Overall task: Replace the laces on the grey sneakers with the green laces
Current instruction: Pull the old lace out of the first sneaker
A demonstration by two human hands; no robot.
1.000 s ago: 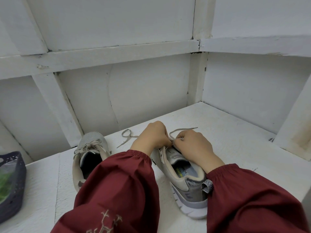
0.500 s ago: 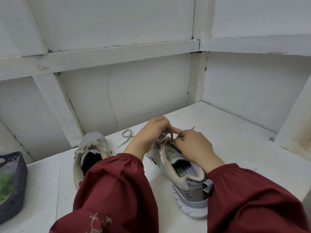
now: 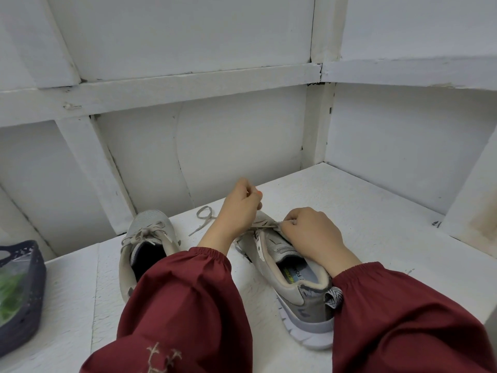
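Both hands are working on the right shoe [image 3: 295, 281], which is sitting on the table [image 3: 376, 224] with its heel toward the camera and toe toward the back wall. Right hand [image 3: 309, 232] is resting over the tongue, fingertips pinching the grey lace [image 3: 265, 225] tight at the eyelets. Left hand [image 3: 239, 208] is hovering above the toe, thumb and forefinger pinching the same lace; the strand is barely showing in the pinch. One loose lace end is lying looped on the table just behind the left hand.

Left shoe [image 3: 145, 246] is standing just beside it, to the left, its own grey lace tied in a bow and its heel hiding under the left sleeve [image 3: 183, 305].

Basket [image 3: 35, 292], dark blue, is sitting at the left edge, well apart from the shoes. It's holding a clear bag [image 3: 16, 267] with green stuff [image 3: 8, 297] inside; can't tell whether that's the laces.
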